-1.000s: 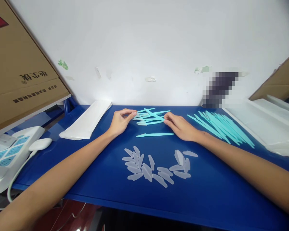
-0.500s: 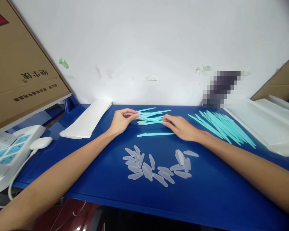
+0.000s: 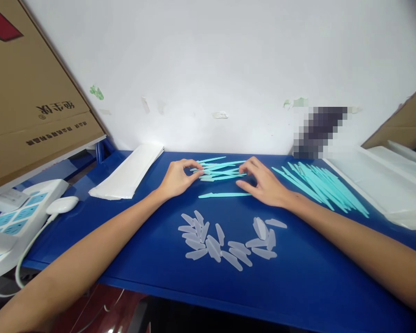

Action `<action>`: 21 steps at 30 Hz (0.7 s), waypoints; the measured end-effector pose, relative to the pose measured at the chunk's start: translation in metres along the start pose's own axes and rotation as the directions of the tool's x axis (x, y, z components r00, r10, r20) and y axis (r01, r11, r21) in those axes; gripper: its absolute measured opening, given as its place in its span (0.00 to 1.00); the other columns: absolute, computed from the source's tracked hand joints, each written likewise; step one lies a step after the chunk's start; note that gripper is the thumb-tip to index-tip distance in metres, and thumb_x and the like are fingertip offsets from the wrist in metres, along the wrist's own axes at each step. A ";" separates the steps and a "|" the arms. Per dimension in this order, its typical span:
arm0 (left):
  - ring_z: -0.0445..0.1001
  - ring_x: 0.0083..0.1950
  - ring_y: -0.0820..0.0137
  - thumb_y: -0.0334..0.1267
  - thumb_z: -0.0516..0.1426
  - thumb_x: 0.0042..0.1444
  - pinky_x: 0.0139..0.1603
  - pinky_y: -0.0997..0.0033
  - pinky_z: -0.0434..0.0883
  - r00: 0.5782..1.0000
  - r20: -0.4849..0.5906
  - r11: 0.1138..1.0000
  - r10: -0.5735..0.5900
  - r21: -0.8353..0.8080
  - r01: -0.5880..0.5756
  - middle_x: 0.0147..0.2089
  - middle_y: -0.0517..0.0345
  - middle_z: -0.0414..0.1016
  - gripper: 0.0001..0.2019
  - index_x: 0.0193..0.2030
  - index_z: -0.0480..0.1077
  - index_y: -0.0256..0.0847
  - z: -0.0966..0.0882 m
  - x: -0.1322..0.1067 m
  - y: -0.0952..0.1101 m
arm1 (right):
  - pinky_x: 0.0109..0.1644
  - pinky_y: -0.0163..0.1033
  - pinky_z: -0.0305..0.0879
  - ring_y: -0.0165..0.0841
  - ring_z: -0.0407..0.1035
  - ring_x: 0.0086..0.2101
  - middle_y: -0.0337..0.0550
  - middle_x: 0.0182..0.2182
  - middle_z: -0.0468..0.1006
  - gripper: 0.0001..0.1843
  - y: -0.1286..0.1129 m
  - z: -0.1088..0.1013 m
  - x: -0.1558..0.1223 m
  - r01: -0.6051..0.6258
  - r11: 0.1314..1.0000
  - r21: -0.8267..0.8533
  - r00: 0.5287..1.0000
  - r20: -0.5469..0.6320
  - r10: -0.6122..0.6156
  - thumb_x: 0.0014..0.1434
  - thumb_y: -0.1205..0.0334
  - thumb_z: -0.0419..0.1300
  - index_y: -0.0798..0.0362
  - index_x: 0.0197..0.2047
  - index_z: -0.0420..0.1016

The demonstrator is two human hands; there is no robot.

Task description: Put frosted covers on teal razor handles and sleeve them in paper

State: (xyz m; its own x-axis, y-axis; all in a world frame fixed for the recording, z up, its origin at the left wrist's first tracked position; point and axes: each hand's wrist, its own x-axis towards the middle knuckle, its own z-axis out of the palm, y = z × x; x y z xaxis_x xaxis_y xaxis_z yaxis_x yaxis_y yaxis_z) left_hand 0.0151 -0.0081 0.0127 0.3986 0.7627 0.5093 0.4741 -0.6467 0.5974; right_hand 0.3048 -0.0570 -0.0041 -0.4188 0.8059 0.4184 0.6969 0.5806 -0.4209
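Observation:
Several slim turquoise eyebrow razors lie in a loose, crossed pile at the back middle of the table. At the pile's left ends is my left hand, its thumb and fingers apart and seeming to touch the nearest ends. My right hand is at the pile's right ends, open, with a gap between thumb and index finger. One single razor lies in front of the pile, its right tip by my right thumb. Nearer to me, several translucent blade covers are scattered in a curve.
To the right lies a bigger heap of turquoise razors, beside clear plastic packaging. A white flat packet rests at the left. A white power strip with a cable and a cardboard box stand further left. The blue table meets a white wall.
My right hand has opened, letting go of the razor ends, and its fingers have spread. My left thumb and fingers have parted slightly. The view has shifted a little.

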 end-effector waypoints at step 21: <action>0.69 0.52 0.55 0.42 0.58 0.68 0.53 0.56 0.66 0.636 0.560 0.730 0.531 0.078 -0.679 0.54 0.43 0.69 0.11 0.50 0.81 0.48 0.061 -0.020 0.098 | 0.34 0.37 0.59 0.31 0.63 0.30 0.38 0.31 0.70 0.10 -0.005 -0.008 0.010 -0.065 0.964 0.257 0.950 0.311 -0.019 0.49 0.71 0.56 0.52 0.36 0.71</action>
State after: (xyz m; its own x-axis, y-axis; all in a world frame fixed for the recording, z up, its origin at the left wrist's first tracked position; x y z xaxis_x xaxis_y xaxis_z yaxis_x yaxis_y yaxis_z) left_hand 0.1017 -0.0864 0.0230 0.9450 0.1434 0.2938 0.1369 -0.9897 0.0425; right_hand 0.3023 -0.0529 0.0086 -0.5921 0.7908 0.1553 0.5493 0.5370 -0.6402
